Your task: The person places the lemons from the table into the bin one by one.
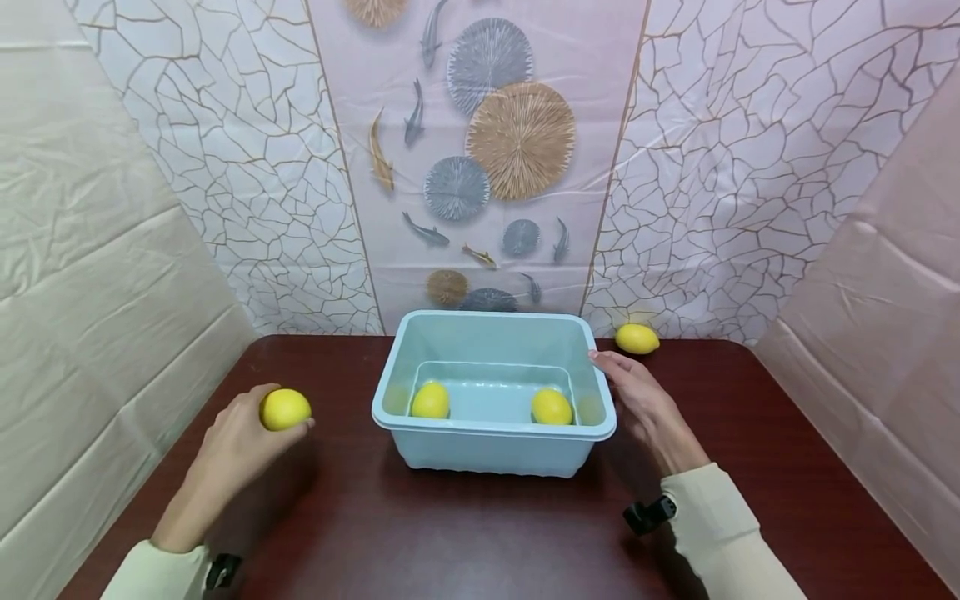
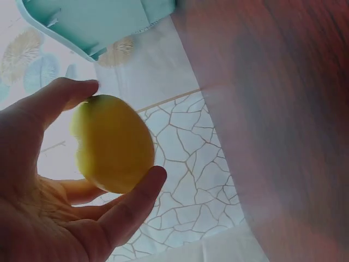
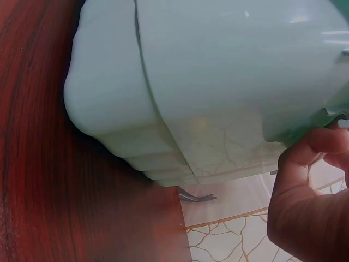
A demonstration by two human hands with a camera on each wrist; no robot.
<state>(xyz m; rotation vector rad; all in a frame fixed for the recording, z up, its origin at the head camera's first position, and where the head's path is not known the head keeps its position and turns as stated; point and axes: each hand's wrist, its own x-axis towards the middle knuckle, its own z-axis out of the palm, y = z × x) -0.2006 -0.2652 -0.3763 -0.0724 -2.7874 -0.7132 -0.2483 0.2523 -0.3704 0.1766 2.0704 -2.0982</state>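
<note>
A yellow lemon [image 1: 287, 409] is gripped between the thumb and fingers of my left hand [image 1: 238, 437], above the left part of the table. The left wrist view shows that lemon [image 2: 115, 143] up close, with fingertips on opposite sides of it. On the other side, my right hand [image 1: 647, 402] pinches the right rim of a light blue plastic basin [image 1: 487, 450]; in the right wrist view, bent fingers [image 3: 305, 164] meet the basin's edge. Inside the basin lie two lemons, one on the left [image 1: 431, 401] and one on the right [image 1: 552, 407].
Another lemon [image 1: 637, 338] lies at the back right edge of the dark red-brown table [image 1: 465, 542], just beyond my right hand. A patterned cloth [image 1: 480, 167] hangs behind the table, with pale cloth walls on both sides.
</note>
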